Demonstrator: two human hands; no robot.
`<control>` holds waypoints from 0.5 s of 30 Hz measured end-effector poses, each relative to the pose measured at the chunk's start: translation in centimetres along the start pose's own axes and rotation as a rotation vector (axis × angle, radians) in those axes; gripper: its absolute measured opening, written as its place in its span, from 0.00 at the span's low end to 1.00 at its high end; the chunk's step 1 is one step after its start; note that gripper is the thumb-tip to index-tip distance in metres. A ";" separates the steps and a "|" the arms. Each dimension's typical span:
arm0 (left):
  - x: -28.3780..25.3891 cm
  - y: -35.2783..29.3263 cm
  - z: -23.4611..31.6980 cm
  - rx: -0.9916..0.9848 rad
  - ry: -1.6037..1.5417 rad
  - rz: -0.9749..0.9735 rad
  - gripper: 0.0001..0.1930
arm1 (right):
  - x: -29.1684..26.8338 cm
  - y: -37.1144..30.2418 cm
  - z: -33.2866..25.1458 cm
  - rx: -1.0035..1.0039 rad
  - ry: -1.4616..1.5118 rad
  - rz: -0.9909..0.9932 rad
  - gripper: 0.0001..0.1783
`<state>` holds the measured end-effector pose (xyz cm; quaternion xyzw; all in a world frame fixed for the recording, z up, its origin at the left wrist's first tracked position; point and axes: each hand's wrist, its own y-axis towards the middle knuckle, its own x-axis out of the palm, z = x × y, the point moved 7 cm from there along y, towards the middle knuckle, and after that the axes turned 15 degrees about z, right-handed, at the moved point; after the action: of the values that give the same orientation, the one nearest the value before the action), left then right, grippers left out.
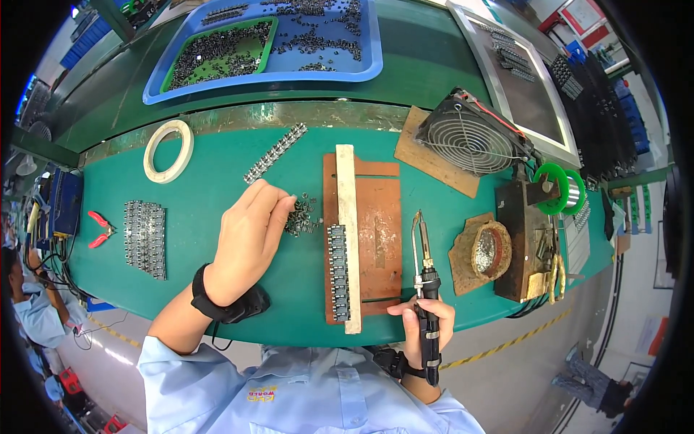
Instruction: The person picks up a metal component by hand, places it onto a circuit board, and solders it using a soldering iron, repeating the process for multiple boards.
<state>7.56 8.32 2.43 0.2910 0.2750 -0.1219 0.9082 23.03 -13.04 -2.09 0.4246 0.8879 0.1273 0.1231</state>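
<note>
My left hand (253, 230) is closed in a pinch at the edge of a small pile of dark components (303, 217) on the green mat. What its fingertips hold, if anything, is too small to make out. My right hand (413, 324) grips a black soldering iron (429, 304), its tip pointing away from me and a thin metal tube running alongside. Between the hands lies a brown board fixture (383, 246) with a pale bar (346, 217) across it. A row of dark components on a strip (338, 275) sits along the bar's left side.
A strip of parts (275, 153), a tape roll (183, 155), stacked strips (145, 239) and red-handled cutters (100, 230) lie leftward. At right are a fan (473, 137), a round dish (491, 249) and a solder spool (557, 189). A blue tray (347, 69) stands beyond.
</note>
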 end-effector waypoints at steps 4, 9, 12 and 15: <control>0.2 -0.1 0.3 -0.049 -0.045 -0.043 0.03 | -0.4 0.0 0.3 0.013 0.008 0.012 0.13; -0.3 -2.3 0.8 -0.297 -0.327 -0.244 0.07 | -0.3 0.2 0.1 -0.016 0.008 -0.012 0.12; -0.4 -5.4 1.2 -0.539 -0.526 -0.323 0.07 | -0.2 0.2 0.0 -0.033 0.003 -0.027 0.12; 0.5 -8.9 1.3 -0.885 -0.762 -0.367 0.05 | -0.1 0.1 -0.1 -0.056 -0.014 -0.035 0.12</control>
<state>5.09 0.44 -1.08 -0.2299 0.0008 -0.2462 0.9416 23.20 -13.08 -1.97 0.4061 0.8904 0.1472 0.1434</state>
